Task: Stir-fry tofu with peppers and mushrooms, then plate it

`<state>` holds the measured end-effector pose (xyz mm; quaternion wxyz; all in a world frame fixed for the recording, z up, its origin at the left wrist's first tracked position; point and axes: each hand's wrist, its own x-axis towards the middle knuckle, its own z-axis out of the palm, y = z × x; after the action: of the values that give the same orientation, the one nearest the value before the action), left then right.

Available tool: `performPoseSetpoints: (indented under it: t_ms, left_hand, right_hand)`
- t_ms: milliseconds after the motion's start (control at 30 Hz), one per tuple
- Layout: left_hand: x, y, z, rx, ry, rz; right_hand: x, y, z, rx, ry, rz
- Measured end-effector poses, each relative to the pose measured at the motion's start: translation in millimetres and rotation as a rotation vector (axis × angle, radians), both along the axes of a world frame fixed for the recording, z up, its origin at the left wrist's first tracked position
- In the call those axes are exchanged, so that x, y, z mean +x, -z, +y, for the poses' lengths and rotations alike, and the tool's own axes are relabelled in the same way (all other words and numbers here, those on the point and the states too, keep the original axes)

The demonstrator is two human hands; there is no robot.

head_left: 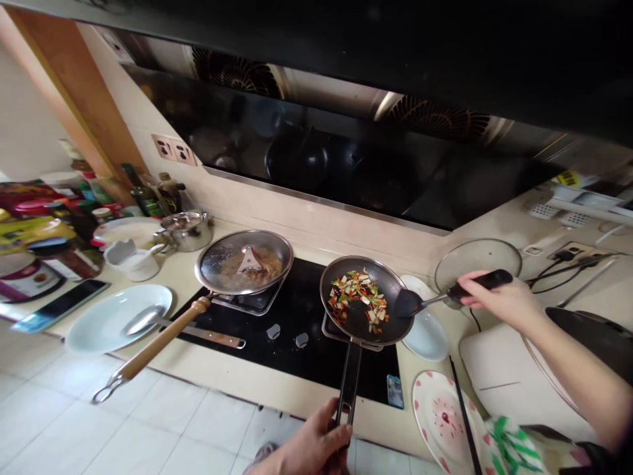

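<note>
Black handles [349,389] (pan [361,290], spatula [408,303]) in hands [316,439]

Two frying pans [360,300], about four plates [119,318].

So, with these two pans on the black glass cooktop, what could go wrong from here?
The right hand works a black spatula beside chopped vegetables in a black frying pan; a hard stroke could flick pieces onto the pale plate next to it. The wooden handle of the lidded steel pan juts past the counter edge, so a bump could tip that pan.
</note>
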<state>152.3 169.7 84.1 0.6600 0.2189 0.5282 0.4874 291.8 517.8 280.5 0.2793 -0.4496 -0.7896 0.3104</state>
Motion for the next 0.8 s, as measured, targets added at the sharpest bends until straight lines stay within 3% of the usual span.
performPoseSetpoints:
  t_ms: [100,167,233,300,400,467,567,667,800]
  left_hand:
    - [0,-5.0,4,0.009,0.017,0.043]
    - [-1,-6.4,7,0.017,0.033,0.072]
    - [-1,-5.8,8,0.019,0.035,0.087]
    - [-1,-4.5,8,0.021,0.032,0.094]
    - [0,-4.2,6,0.027,0.015,0.093]
    - [1,-6.0,6,0.014,-0.024,0.098]
    - [2,-9.4,8,-0.012,-0.056,0.117]
    - [2,-9.3,10,-0.018,-0.059,0.121]
    - [4,-4.1,11,-0.002,-0.084,0.121]
  right_hand:
    - [-19,30.6,5,-0.238,0.175,0.186]
    - [-31,47.4,-4,-0.249,0.144,0.234]
    - [-37,51.0,-15,-0.284,0.054,0.245]
    - [-39,44.2,-25,-0.181,-0.079,0.17]
    - [-49,36.4,-40,0.26,-0.38,-0.032]
    - [-62,41.5,-52,0.489,-0.565,-0.122]
    - [-74,52.6,-68,0.572,-0.773,-0.219]
    - [-66,50.0,-70,0.56,-0.952,-0.294]
    - [-51,50.1,-54,0.59,-0.896,-0.233]
